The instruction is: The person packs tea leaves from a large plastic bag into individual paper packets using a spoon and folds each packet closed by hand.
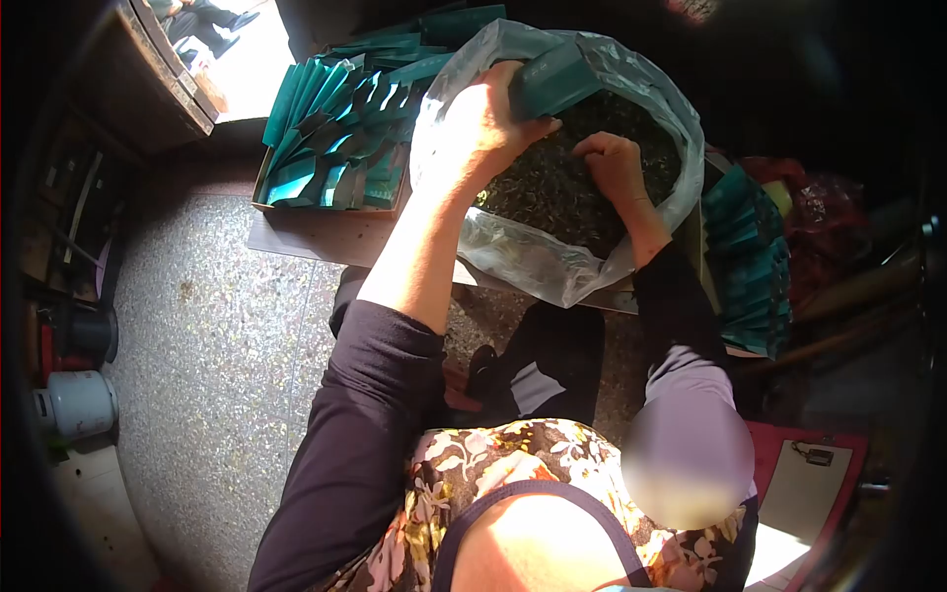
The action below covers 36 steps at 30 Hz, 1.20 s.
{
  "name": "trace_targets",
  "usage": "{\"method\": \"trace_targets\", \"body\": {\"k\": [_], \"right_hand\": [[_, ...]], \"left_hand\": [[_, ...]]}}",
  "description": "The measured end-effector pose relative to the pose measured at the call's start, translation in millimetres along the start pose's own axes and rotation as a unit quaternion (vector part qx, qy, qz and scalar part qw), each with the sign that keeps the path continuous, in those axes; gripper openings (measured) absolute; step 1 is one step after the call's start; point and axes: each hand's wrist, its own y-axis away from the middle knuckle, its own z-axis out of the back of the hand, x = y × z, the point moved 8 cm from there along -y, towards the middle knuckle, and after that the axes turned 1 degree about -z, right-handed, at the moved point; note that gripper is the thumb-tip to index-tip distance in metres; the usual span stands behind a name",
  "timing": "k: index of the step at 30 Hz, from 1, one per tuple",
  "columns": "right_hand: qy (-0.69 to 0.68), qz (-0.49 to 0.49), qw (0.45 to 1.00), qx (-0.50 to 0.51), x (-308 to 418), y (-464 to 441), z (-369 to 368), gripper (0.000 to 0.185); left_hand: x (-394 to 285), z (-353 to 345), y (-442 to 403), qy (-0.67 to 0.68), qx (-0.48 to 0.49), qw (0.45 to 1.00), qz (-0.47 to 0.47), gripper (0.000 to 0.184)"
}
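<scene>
A large clear plastic bag (538, 259) stands with its rim rolled open, full of dark dried leaves (543, 187). At the bag's upper left, my left hand (488, 123) is closed on a teal paper packet (557, 84), its thumb stretched out over the leaves. My right hand (614, 168) is low over the leaves on the right side of the bag. Its fingers are curled together, and whatever is between them cannot be made out.
A box (330, 209) packed with teal packets (330, 128) sits left of the bag. More teal packets (745, 261) stand at the right, beside red plastic wrapping (829, 212). A clipboard (809, 479) lies at lower right, and a white gas cylinder (81, 405) is at far left.
</scene>
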Motion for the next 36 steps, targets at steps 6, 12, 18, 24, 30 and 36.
{"method": "trace_targets", "body": {"k": [6,12,18,24,30,36], "right_hand": [[-0.352,-0.226,0.908,-0.002,-25.8,7.0,-12.5,0.022],[-0.379,-0.195,0.903,-0.045,-27.9,-1.5,33.4,0.021],[-0.363,-0.165,0.911,-0.103,-32.7,-14.9,94.1,0.021],[-0.309,-0.117,0.938,-0.105,-12.8,-36.3,136.5,0.024],[-0.198,-0.053,0.978,-0.035,33.2,-57.1,129.5,0.025],[-0.048,0.131,0.99,0.001,105.2,-73.4,126.3,0.018]], "left_hand": [[0.1,4.0,-2.4,-0.031,0.031,0.998,0.036,0.075],[-2.0,7.3,-3.1,-0.025,0.032,0.999,0.037,0.074],[-8.2,5.5,-1.1,-0.062,0.021,0.998,0.0,0.069],[-14.3,-4.8,-1.8,0.028,0.029,0.999,-0.006,0.063],[-11.7,-19.5,-2.7,0.085,0.042,0.995,-0.018,0.064],[-6.9,-18.9,-2.9,0.121,0.008,0.992,-0.02,0.068]]}}
